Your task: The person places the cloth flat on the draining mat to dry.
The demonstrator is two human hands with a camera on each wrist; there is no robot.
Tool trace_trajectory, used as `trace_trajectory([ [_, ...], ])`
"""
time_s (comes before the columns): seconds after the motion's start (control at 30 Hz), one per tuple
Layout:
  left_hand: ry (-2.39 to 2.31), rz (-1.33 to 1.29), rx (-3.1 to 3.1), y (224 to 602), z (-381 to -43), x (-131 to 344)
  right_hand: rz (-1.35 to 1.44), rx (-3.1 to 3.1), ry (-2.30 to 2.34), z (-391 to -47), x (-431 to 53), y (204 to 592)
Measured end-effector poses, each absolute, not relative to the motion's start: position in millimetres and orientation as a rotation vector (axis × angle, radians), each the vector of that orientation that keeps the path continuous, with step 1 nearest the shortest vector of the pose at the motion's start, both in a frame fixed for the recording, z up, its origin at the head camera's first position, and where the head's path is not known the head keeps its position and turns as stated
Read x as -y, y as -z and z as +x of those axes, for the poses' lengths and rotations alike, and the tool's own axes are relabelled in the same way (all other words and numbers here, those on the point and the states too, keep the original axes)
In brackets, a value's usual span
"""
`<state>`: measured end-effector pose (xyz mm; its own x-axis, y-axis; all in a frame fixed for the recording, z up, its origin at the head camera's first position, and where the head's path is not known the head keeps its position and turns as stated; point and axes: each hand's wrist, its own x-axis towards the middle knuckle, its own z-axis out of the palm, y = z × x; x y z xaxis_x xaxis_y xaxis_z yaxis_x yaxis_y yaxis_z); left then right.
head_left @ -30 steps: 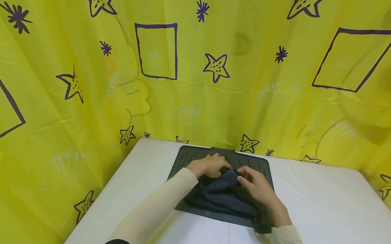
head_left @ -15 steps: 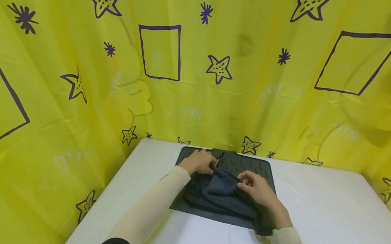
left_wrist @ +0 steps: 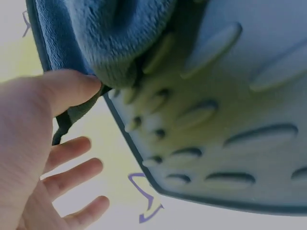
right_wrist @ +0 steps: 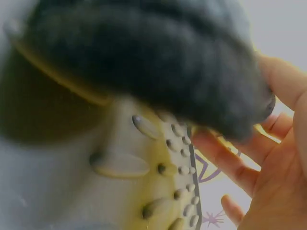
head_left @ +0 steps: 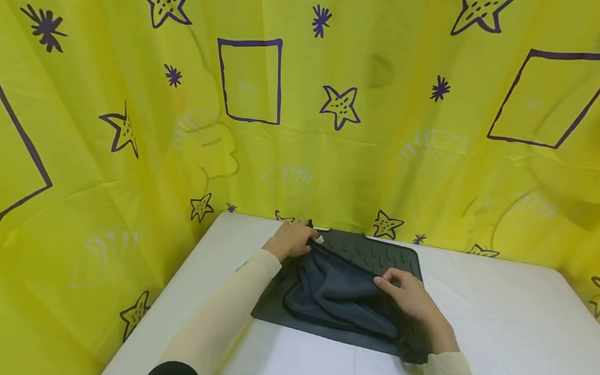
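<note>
A dark blue-grey plush cloth [head_left: 341, 289] with a black edge band lies bunched over a dark grey ridged mat [head_left: 387, 256]. My left hand [head_left: 291, 238] pinches the cloth's far left corner, near the mat's back left. A small white tag [head_left: 320, 239] shows beside those fingers. In the left wrist view the thumb presses the cloth [left_wrist: 120, 38] at its edge, while the other fingers spread below. My right hand [head_left: 411, 295] pinches the same upper edge farther right. Up close in the right wrist view, the cloth [right_wrist: 144, 62] hangs blurred between thumb and fingers.
The mat rests on a white table [head_left: 497, 324]. A yellow curtain [head_left: 386, 177] with purple stars and squares rises behind the table and along its left side.
My left hand has moved left and away from the right hand, drawing the cloth's upper edge out into a longer line. The right hand has shifted slightly right. The white tag has come into view.
</note>
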<state>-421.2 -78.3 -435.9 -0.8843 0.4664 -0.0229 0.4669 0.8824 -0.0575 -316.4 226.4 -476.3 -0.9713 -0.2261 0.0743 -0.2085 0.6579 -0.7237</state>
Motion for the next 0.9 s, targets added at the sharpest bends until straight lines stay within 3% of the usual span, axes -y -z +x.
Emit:
trace_trajectory([
  [0.27,-0.058,0.708,-3.16,429,-431,88,-0.315,-2.865,1.364,-313,-245,464],
  [0.57,-0.909,0.563,-3.089,441,-432,94,-0.314,-2.85,1.38,-309,-268,462],
  [0.9,-1.474,0.42,-2.844,477,-431,105,-0.231,-2.721,1.38,-314,-274,480],
])
